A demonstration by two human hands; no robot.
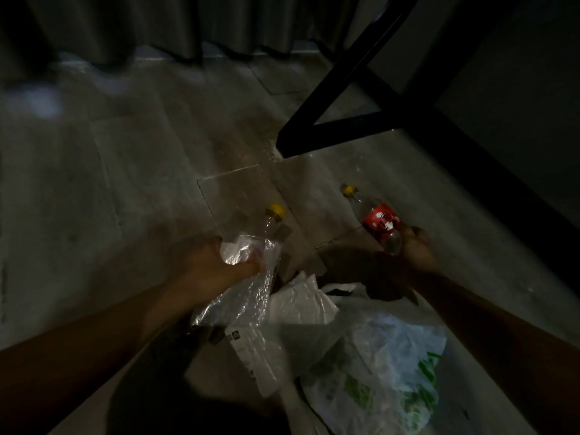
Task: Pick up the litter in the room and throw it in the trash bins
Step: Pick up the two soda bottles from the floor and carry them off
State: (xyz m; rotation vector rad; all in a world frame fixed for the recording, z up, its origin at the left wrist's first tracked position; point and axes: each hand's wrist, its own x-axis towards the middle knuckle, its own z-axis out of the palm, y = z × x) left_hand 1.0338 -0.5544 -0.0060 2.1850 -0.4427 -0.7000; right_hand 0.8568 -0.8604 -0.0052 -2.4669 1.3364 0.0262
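plastic bags (386, 356) lie nearest; left hand (213, 262) clutches clear bottle (272, 222), right hand (417, 246) clutches red-labelled bottle (381, 222).

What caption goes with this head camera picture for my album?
Left hand grips a clear bottle, right hand a red-label bottle, above plastic bags.

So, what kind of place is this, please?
Probably a dim room in a home: long curtains hang down to a tiled floor, a black furniture frame stands at the right, and plastic bags lie as litter.
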